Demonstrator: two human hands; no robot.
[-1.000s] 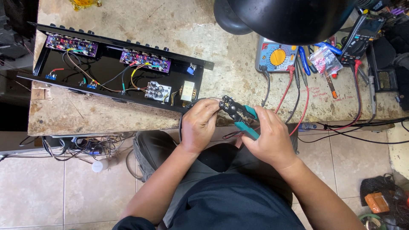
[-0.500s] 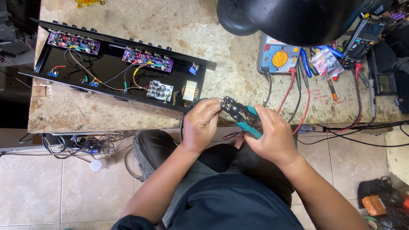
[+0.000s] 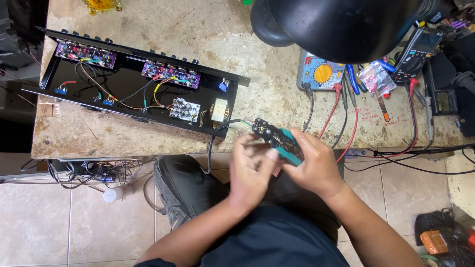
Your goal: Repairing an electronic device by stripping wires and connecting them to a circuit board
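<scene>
- Now both hands work at the front edge of the stone-topped bench (image 3: 257, 54), above the person's lap.
- Right hand (image 3: 316, 165): fingers closed round the teal handles of a wire stripper (image 3: 273, 138); the black head points up and left, toward the open chassis.
- Left hand (image 3: 252, 170): blurred with motion, fingers curled, fingertips touching the tool just below its head. I cannot tell whether they pinch a wire or only steady the tool.
- Change from a second ago: the left hand then sat higher, closed beside the stripper head at the bench edge; it has dropped and drawn back toward the body. The right hand and the tool have barely shifted.
- Judgement: this looks like a pull along the conductor, so the stripping stroke is probably in progress or just done. No bared end can be made out.
- A thin bundle of wires (image 3: 237, 122) runs from the black chassis (image 3: 133, 106) to the stripper head; a black cable (image 3: 210, 151) hangs over the bench edge just beside it.
- Inside the chassis: purple circuit boards, a small transformer (image 3: 219, 107), coloured leads.
- To the right, well apart: a multimeter (image 3: 321, 74) with red and black leads, and a black lamp shade (image 3: 346, 24) overhead.
</scene>
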